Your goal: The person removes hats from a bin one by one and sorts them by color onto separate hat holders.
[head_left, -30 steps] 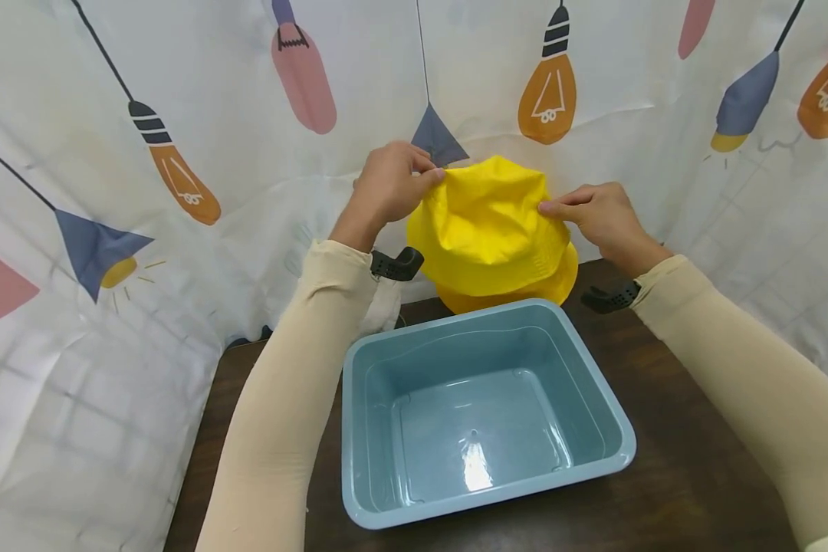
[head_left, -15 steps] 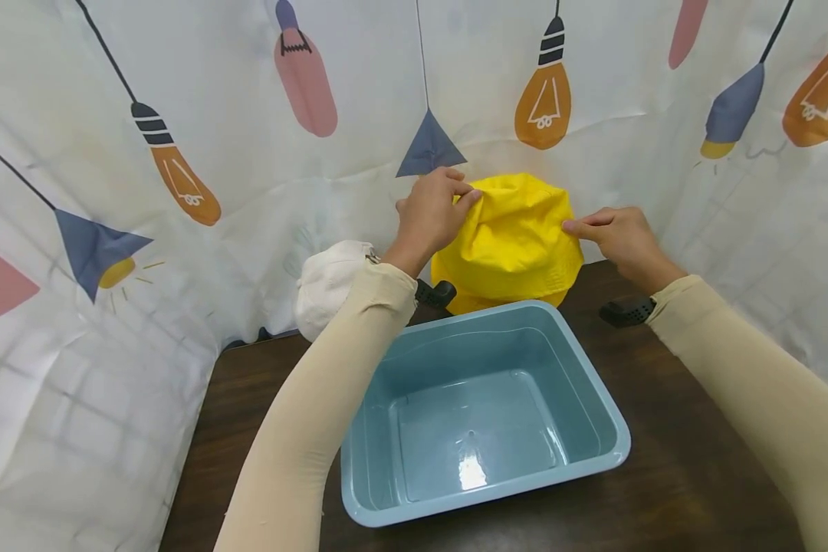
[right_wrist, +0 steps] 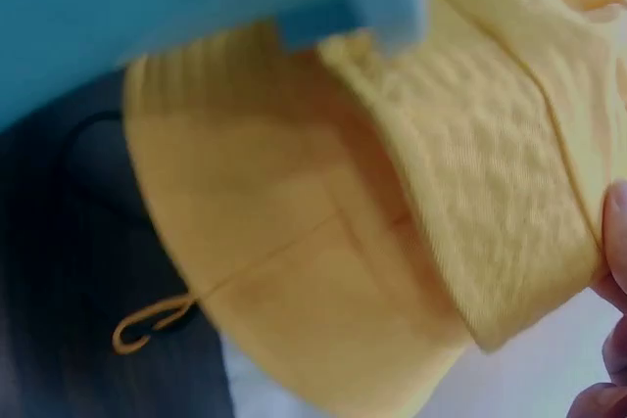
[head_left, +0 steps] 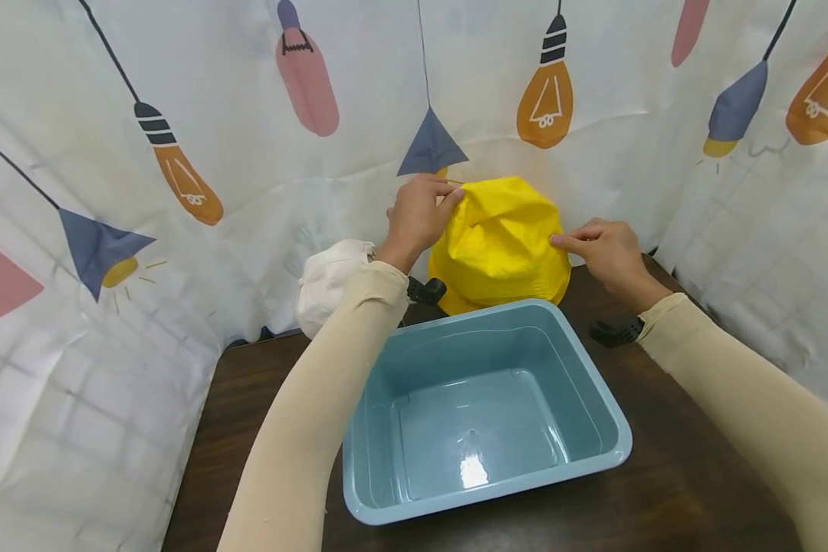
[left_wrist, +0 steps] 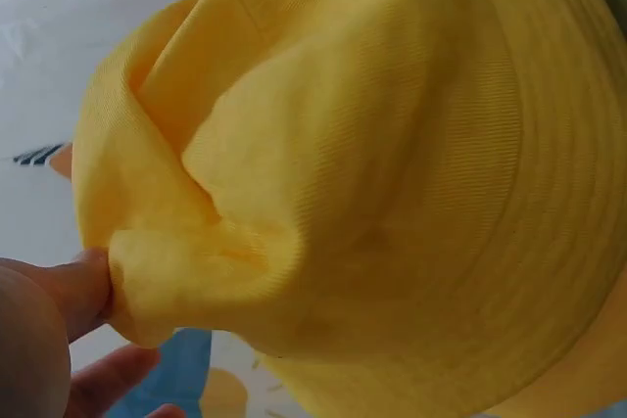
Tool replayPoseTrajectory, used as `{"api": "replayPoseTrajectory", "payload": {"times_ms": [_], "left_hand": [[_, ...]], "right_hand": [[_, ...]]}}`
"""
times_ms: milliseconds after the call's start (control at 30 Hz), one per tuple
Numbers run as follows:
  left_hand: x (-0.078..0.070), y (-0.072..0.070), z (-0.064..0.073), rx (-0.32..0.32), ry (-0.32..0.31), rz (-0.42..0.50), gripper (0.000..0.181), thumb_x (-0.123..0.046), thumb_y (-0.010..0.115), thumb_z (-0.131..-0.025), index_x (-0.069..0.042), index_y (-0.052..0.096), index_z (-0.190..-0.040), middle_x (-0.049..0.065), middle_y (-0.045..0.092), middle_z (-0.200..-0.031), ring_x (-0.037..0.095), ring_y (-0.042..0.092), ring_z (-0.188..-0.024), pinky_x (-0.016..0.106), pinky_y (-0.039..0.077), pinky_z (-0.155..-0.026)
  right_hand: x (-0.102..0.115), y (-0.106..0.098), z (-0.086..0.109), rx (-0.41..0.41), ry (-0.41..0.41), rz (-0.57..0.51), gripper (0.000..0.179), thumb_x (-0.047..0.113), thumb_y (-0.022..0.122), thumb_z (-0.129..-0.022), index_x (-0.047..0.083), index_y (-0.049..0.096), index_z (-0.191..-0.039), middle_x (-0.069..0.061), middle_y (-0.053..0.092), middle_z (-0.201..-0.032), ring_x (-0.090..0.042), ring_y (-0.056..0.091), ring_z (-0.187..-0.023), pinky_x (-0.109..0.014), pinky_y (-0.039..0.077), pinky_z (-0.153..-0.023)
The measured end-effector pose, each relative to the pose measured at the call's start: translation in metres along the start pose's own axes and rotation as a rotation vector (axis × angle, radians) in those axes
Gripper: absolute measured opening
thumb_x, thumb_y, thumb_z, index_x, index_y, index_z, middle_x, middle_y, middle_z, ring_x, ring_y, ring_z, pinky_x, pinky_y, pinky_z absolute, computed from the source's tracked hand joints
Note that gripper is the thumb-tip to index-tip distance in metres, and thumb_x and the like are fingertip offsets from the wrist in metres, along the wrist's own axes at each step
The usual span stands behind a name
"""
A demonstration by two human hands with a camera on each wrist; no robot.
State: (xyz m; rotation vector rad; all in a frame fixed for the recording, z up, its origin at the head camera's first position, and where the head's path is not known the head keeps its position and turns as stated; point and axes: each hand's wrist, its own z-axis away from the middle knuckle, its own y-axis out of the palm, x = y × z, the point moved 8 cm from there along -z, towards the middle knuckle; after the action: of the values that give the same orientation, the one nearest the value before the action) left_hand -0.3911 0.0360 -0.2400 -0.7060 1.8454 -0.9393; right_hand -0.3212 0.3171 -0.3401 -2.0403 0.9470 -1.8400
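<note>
A yellow bucket hat is held up behind the basin, its crown creased and its brim downward. At the crown's upper left, my left hand pinches the cloth between thumb and fingers; the left wrist view shows the thumb on a fold of the hat. My right hand pinches the hat's right side. The right wrist view shows the stitched brim, more yellow fabric beneath it and a small loop of cord at the lower edge.
A blue-grey plastic basin stands on the dark wooden table in front of the hat. A white cap lies left of it, partly behind my left arm. A curtain printed with lamps hangs at the back.
The hat has moved lower and slightly right over the second, with both hands still pinching it. The white cap has come into view as my left arm shifted right.
</note>
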Motion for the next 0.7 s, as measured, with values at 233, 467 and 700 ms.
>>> {"api": "replayPoseTrajectory", "payload": {"times_ms": [233,467,700], "left_hand": [[-0.021,0.005,0.001,-0.021,0.068,-0.044,0.034,-0.046,0.055,-0.104,-0.029,0.074,-0.128,-0.009,0.059,-0.145,0.015,0.049,-0.140,0.064,0.040,-0.107],[-0.018,0.007,0.003,-0.028,0.060,-0.008,0.034,-0.046,0.055,-0.104,-0.030,0.074,-0.128,-0.010,0.060,-0.145,0.016,0.051,-0.139,0.059,0.043,-0.106],[0.006,-0.001,0.001,-0.057,0.002,0.124,0.039,-0.037,0.044,-0.110,-0.012,0.074,-0.114,0.007,0.068,-0.130,0.027,0.060,-0.086,0.035,0.049,-0.078]], "right_hand": [[-0.022,0.005,-0.001,-0.055,-0.006,-0.005,0.061,0.067,0.074,-0.081,0.009,0.083,-0.100,0.010,0.066,-0.087,-0.019,0.055,-0.085,-0.030,0.045,-0.069],[-0.023,0.011,0.002,-0.086,0.006,0.006,0.066,0.067,0.071,-0.084,0.007,0.081,-0.108,-0.006,0.071,-0.105,-0.020,0.057,-0.091,-0.030,0.046,-0.073],[-0.008,0.006,0.021,-0.056,-0.040,0.109,0.075,0.071,0.064,-0.088,0.008,0.073,-0.127,-0.015,0.060,-0.106,-0.028,0.050,-0.092,-0.037,0.039,-0.072]]}}
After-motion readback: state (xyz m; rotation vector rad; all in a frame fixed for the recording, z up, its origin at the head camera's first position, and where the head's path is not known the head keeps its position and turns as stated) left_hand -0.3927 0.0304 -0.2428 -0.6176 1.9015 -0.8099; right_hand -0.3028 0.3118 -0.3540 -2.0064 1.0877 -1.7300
